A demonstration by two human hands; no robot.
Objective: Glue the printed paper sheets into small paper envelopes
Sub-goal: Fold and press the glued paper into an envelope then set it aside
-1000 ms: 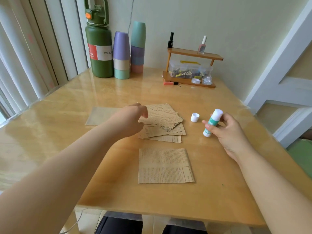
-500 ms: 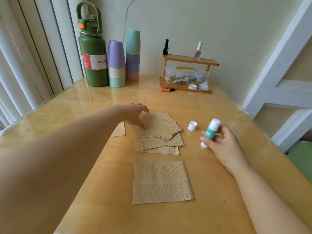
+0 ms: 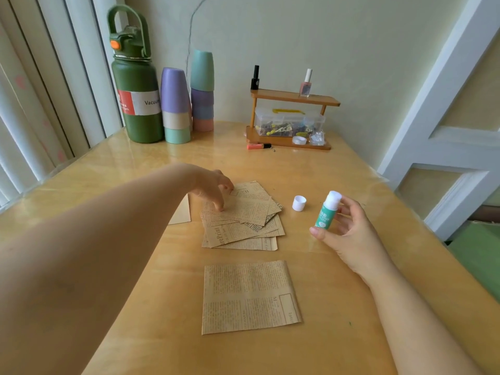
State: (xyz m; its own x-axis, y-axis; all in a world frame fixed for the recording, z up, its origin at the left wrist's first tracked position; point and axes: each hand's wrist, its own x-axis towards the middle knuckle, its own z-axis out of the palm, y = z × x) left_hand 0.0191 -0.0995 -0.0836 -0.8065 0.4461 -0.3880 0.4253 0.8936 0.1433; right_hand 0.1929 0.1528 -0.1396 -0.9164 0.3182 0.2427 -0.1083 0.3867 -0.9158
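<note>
A loose pile of brown printed paper sheets (image 3: 243, 226) lies mid-table. My left hand (image 3: 213, 186) reaches over its far left corner, fingertips pressing down on the top sheet, fingers apart. A single folded printed sheet (image 3: 250, 296) lies flat nearer to me. My right hand (image 3: 349, 234) holds an uncapped green and white glue stick (image 3: 327, 211) upright, lifted off the table to the right of the pile. Its white cap (image 3: 299, 203) stands on the table between pile and stick. A plain brown sheet (image 3: 182, 215) shows partly from behind my left forearm.
Along the back of the wooden table (image 3: 135, 266) stand a green vacuum flask (image 3: 136, 104), stacked pastel cups (image 3: 176, 106) and a small wooden shelf (image 3: 292, 120) with nail polish bottles and a clear box. An orange tube (image 3: 258, 146) lies before the shelf.
My left hand has reached further onto the pile's far corner and pressed its fingertips down. My right hand has lifted the glue stick more upright. The camera has moved closer.
</note>
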